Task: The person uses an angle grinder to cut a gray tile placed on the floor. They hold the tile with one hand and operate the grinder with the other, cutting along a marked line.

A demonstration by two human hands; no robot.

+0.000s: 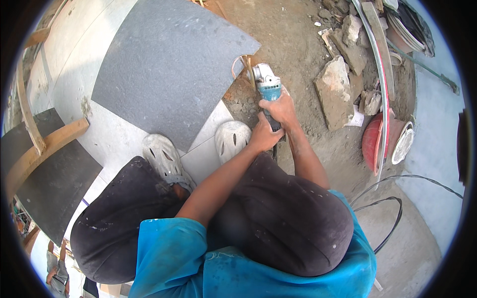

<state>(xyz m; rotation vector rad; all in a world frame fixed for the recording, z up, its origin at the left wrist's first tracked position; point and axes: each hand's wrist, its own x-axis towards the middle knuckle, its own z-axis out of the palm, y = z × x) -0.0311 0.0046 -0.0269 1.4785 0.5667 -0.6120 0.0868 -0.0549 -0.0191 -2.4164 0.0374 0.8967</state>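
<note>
A teal and silver angle grinder (270, 88) is held in both my hands, its disc side turned toward the right corner of a large dark grey tile (169, 64). My right hand (282, 108) wraps round the grinder's body near the head. Lower down, my left hand (266, 133) grips the rear handle end. Beside the grinder head, the tile's edge has a curved notch, with a thin curved strip (235, 67) at it. Whether the disc touches the tile I cannot make out.
Broken stone slabs (334, 89) lie on the dirt to the right, near a red bowl (373, 139) and a long metal straightedge (380, 64). A black cable (392, 218) loops at lower right. Wooden battens (49, 149) cross another dark tile (59, 179) at left.
</note>
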